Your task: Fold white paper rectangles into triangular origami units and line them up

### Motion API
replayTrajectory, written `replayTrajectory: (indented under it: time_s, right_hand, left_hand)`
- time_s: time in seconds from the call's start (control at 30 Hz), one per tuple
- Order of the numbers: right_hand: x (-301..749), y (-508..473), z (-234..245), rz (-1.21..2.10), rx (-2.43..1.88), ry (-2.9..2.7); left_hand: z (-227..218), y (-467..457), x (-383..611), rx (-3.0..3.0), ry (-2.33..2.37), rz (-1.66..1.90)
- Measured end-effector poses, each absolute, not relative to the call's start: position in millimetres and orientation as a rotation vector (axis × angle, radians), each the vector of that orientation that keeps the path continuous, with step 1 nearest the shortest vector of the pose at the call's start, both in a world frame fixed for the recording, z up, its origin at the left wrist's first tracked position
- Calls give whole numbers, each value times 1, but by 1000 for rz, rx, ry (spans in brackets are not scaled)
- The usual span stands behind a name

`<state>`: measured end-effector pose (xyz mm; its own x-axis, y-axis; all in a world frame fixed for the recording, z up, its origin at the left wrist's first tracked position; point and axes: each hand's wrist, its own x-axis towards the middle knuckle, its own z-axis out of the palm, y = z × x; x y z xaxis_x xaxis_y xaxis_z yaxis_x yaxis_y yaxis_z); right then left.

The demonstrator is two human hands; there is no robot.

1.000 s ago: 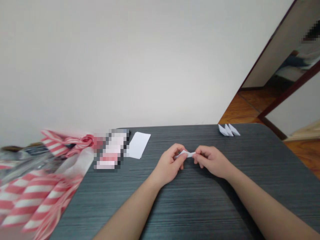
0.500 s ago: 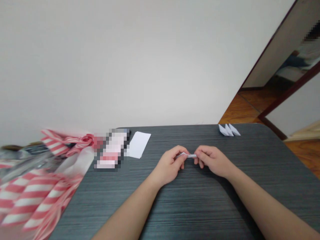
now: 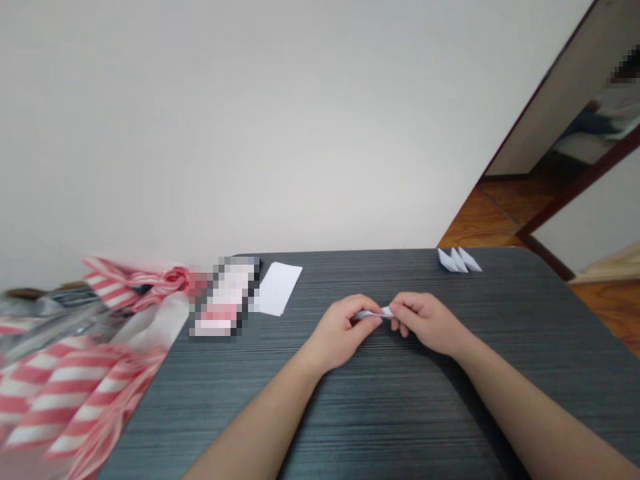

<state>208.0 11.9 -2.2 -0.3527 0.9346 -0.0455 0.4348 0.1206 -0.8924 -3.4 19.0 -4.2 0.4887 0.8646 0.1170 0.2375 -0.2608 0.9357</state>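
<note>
A small folded piece of white paper (image 3: 387, 312) is held between my two hands, just above the dark table (image 3: 340, 413). My left hand (image 3: 345, 333) pinches its left part between thumb and fingers. At its right end, my right hand (image 3: 420, 322) grips it with thumb and forefinger, the other fingers curled under. Much of the paper is hidden by my fingers. To the left lies a stack of white paper sheets (image 3: 279, 288). Three folded white paper pieces (image 3: 459, 260) with pointed tips stand in a row at the back right.
A blurred-out phone-like object (image 3: 225, 297) lies at the table's left edge. Beyond that edge is a heap of red-and-white striped cloth (image 3: 65, 387). The white wall (image 3: 320, 127) rises behind the table. Wooden floor (image 3: 493, 210) shows at the right.
My left fingers have shifted slightly right along the folded paper, closer to my right hand. The paper between them has tilted a little. The sheets and folded pieces stay put.
</note>
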Motion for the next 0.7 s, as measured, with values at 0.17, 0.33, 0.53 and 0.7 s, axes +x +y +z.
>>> replayTrajectory:
  time_s: [0.17, 0.33, 0.53, 0.7]
  right_hand:
    - [207, 11, -3, 1172, -1324, -1860]
    - [207, 10, -7, 1148, -1259, -1743]
    - [207, 9, -5, 959, -1080, -1886]
    - [207, 10, -5, 661, -978, -2036]
  left_hand:
    - [-4, 18, -2, 1835, 930, 825]
    - [-4, 17, 0, 1828, 1063, 827]
    - [-8, 18, -1, 1760, 1150, 849]
    - [-7, 18, -1, 1683, 1208, 857]
